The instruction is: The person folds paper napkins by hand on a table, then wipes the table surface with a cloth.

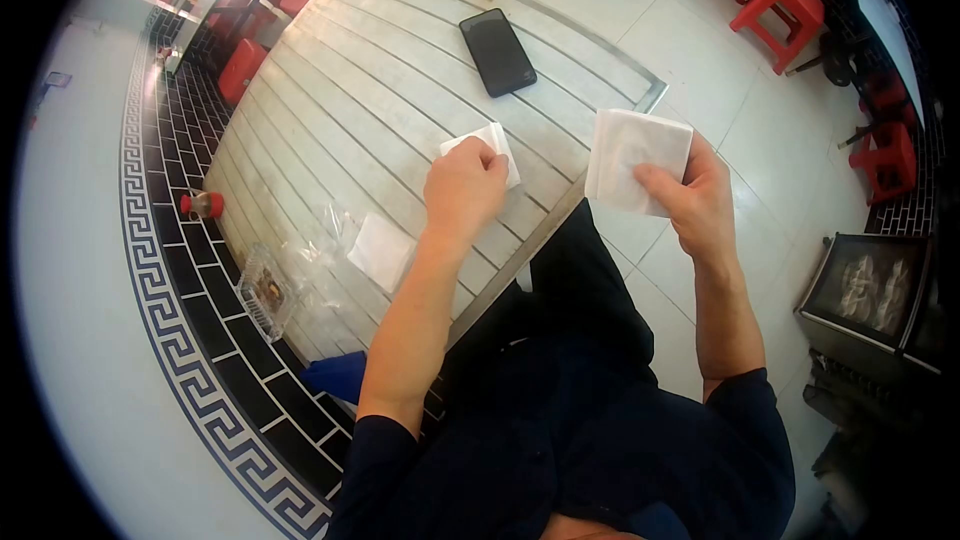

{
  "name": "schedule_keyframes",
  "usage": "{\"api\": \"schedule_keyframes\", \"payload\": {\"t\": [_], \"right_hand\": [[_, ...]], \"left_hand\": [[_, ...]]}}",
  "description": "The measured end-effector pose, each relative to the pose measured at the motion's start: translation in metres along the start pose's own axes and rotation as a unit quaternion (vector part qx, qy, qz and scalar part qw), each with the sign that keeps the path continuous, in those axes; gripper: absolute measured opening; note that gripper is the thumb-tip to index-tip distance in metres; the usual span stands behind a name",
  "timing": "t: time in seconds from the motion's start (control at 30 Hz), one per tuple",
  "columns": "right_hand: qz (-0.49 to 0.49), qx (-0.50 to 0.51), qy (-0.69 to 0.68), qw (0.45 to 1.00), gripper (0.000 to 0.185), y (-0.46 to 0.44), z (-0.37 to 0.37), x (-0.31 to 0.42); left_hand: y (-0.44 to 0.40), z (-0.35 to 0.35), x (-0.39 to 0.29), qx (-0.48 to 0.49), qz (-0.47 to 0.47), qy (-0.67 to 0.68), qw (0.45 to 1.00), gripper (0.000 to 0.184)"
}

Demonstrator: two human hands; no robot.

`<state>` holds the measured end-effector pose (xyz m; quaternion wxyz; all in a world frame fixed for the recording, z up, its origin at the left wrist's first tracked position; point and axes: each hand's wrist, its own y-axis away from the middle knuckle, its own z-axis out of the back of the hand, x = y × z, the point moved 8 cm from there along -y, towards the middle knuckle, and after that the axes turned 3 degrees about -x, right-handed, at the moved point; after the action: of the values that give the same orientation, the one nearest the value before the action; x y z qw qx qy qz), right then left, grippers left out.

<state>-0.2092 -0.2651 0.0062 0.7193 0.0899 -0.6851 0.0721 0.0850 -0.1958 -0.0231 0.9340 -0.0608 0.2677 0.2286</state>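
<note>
My right hand [695, 190] grips a small stack of square white paper napkins [635, 145], thumb on top, held up just past the table's near edge. My left hand [465, 185] is closed, with its fingers curled down onto another pile of white paper napkins [508, 162] on the slatted table [340, 70]. That hand covers much of the pile, and the fingertips are hidden. More folded napkins [382, 252] lie beside my left forearm, next to crumpled clear plastic wrap [315, 250].
A black phone or power bank [498, 52] lies further up the table. Along the tiled wall side are a clear plastic box [265, 292], a red-capped jar [203, 205] and a blue item [336, 376]. Red stools [785, 15] stand on the floor at right, near a dark cabinet [868, 290].
</note>
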Motion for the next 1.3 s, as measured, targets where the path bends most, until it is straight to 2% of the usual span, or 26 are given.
{"api": "schedule_keyframes", "payload": {"t": [0.07,0.2,0.27,0.4,0.47,0.5,0.57,0.6,0.63,0.67,0.73,0.8,0.87,0.9,0.97,1.13,1.3], "right_hand": [[-0.004,0.010,-0.005,1.000,0.040,-0.006,-0.005,0.003],[0.016,0.038,0.031,0.999,0.040,-0.018,-0.029,0.014],[0.026,0.063,0.039,0.997,0.039,-0.028,-0.047,0.021],[0.043,0.143,0.046,0.988,0.041,-0.045,-0.098,0.031],[0.047,0.162,0.044,0.985,0.043,-0.051,-0.120,0.036],[0.013,0.184,-0.004,0.983,0.045,-0.053,-0.131,0.036],[-0.020,0.208,-0.049,0.977,0.047,-0.056,-0.144,0.033],[-0.071,0.210,-0.079,0.972,0.048,-0.057,-0.150,0.021],[-0.121,0.211,-0.108,0.964,0.048,-0.057,-0.155,0.008],[-0.120,0.213,-0.105,0.964,0.048,-0.058,-0.156,0.003],[-0.184,0.188,-0.064,0.963,0.046,-0.056,-0.152,-0.025],[-0.184,0.184,-0.048,0.964,0.044,-0.062,-0.147,-0.052],[-0.184,0.180,-0.034,0.966,0.042,-0.065,-0.143,-0.065],[-0.171,0.181,-0.029,0.968,0.042,-0.067,-0.141,-0.066],[-0.160,0.181,-0.024,0.970,0.042,-0.071,-0.137,-0.066],[-0.173,0.187,0.037,0.966,0.042,-0.080,-0.130,-0.066],[-0.155,0.208,0.009,0.966,0.041,-0.084,-0.129,-0.064]], "left_hand": [[0.001,0.009,0.006,-0.006,0.029,0.082,0.996,0.024],[0.009,0.041,0.025,-0.033,0.052,0.123,0.990,0.022],[0.015,0.054,0.045,-0.031,0.100,0.140,0.985,0.022],[0.027,0.083,0.074,-0.054,0.141,0.127,0.980,0.022],[0.028,0.093,0.082,-0.059,0.133,0.059,0.988,0.022],[0.030,0.095,0.087,-0.062,0.137,0.061,0.987,0.022],[0.030,0.094,0.091,-0.044,0.125,0.012,0.991,0.024],[0.032,0.096,0.094,-0.045,0.128,0.012,0.991,0.024],[0.033,0.104,0.093,-0.074,0.124,-0.065,0.987,0.025],[0.033,0.110,0.091,-0.102,0.120,-0.140,0.977,0.026],[0.030,0.124,0.081,-0.103,0.106,-0.106,0.983,0.025],[0.021,0.127,0.072,-0.100,0.092,-0.069,0.988,0.025],[0.004,0.116,0.053,-0.071,0.009,-0.007,0.997,0.024],[-0.004,0.112,0.052,-0.070,0.009,-0.007,0.997,0.024],[-0.018,0.090,0.043,0.010,-0.051,-0.042,0.998,0.025],[-0.034,0.073,0.049,0.030,-0.062,-0.104,0.992,0.023],[-0.031,0.069,0.060,0.041,-0.080,-0.112,0.990,0.025]]}}
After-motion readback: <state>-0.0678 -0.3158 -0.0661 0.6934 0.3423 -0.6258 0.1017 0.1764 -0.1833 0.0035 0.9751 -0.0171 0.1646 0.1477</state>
